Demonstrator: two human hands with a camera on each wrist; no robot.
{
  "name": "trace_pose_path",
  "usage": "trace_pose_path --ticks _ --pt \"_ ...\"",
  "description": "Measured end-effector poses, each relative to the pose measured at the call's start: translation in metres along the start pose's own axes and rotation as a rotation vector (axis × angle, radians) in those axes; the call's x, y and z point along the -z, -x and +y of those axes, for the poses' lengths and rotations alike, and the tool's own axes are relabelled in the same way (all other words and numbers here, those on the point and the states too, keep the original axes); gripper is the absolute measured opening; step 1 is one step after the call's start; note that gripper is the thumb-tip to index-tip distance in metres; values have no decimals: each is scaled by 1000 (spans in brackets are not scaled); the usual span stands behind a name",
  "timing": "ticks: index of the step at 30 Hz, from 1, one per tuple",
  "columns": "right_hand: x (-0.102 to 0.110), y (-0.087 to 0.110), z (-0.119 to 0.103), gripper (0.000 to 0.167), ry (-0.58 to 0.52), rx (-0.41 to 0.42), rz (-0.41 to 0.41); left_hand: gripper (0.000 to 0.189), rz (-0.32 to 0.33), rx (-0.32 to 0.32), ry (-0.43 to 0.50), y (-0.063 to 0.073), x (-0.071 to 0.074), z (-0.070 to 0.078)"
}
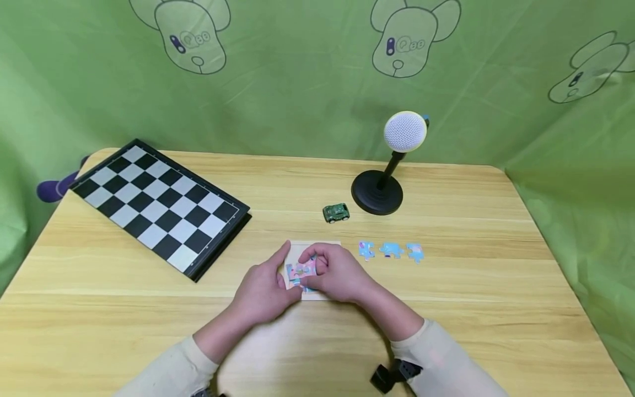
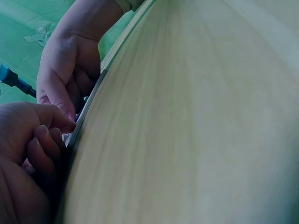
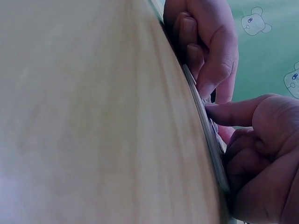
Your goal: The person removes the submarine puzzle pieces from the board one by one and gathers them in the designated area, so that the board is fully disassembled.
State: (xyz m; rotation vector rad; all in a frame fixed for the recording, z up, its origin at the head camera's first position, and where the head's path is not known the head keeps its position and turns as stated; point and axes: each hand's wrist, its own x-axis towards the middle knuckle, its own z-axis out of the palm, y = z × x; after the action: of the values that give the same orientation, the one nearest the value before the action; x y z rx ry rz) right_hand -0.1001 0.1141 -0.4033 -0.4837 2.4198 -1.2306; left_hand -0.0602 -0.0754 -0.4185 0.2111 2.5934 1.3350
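Observation:
A small pale puzzle board (image 1: 296,250) lies on the table between both hands, with pink and blue jigsaw pieces (image 1: 302,268) in its left part. My left hand (image 1: 260,292) grips the board's left side, its index finger along that edge and its thumb at the lower edge. From the right, my right hand (image 1: 344,275) reaches over the board; thumb and index finger pinch a puzzle piece, partly hidden by the fingers. Both thumbs meet close over the board in the left wrist view, where the left hand (image 2: 23,144) is nearest. The right hand (image 3: 266,149) fills the right wrist view's right edge.
Three loose blue jigsaw pieces (image 1: 391,250) lie in a row right of the board. Beyond stand a green toy car (image 1: 336,213) and a microphone (image 1: 405,132) on a black base. A black-and-white chessboard (image 1: 161,204) lies on the left. A green curtain (image 1: 297,82) hangs behind the table.

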Motion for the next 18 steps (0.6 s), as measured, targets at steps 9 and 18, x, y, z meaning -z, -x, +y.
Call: trace_pose_path --ticks 9,18 --pt "3 5 0 29 -63 -2 45 93 -6 7 5 -1 -1 0" --pt "10 17 4 30 -54 31 107 94 -8 13 13 0 -1 0"
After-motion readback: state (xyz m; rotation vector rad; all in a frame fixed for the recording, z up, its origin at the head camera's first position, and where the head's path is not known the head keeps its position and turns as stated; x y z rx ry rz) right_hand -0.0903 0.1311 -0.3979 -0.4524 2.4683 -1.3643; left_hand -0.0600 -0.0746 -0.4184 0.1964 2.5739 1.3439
